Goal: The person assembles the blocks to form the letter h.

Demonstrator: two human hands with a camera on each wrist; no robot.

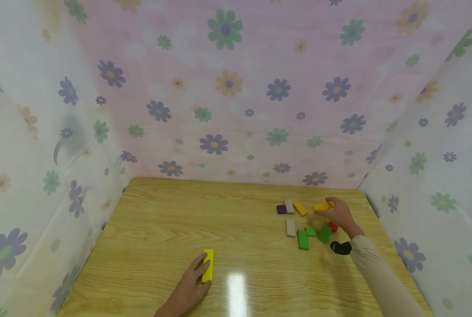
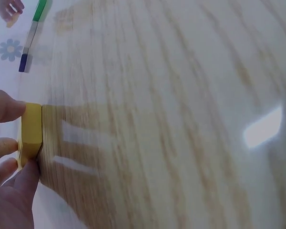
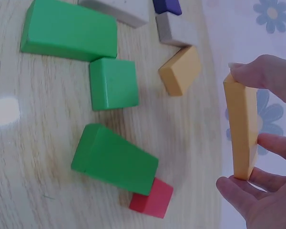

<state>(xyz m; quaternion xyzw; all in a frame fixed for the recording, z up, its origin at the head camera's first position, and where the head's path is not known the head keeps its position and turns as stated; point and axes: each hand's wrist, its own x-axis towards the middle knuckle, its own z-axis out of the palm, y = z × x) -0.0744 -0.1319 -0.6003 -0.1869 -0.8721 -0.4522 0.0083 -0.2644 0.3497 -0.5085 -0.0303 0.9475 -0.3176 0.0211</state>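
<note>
Near the front of the table, my left hand point(image 1: 189, 286) holds a long yellow block point(image 1: 208, 265) that lies on the wood. The left wrist view shows the fingertips point(image 2: 8, 106) and thumb against this yellow block point(image 2: 32, 125). Over the back right, my right hand point(image 1: 340, 215) pinches an orange-yellow block point(image 3: 241, 126) by its two ends, raised off the table. Below and beside that hand lie a second orange block point(image 3: 180, 71), a dark green block point(image 3: 115, 160) and a red block point(image 3: 152, 198); the red one is partly hidden by the green one.
Two other green blocks point(image 3: 69, 29) point(image 1: 310, 231), two pale wooden blocks point(image 1: 290, 228) point(image 1: 289, 206) and a small purple block point(image 1: 281, 209) lie at the right. A dark object point(image 1: 340, 248) shows by the right wrist. Flowered cloth point(image 1: 243, 110) surrounds the wooden table point(image 1: 160, 220).
</note>
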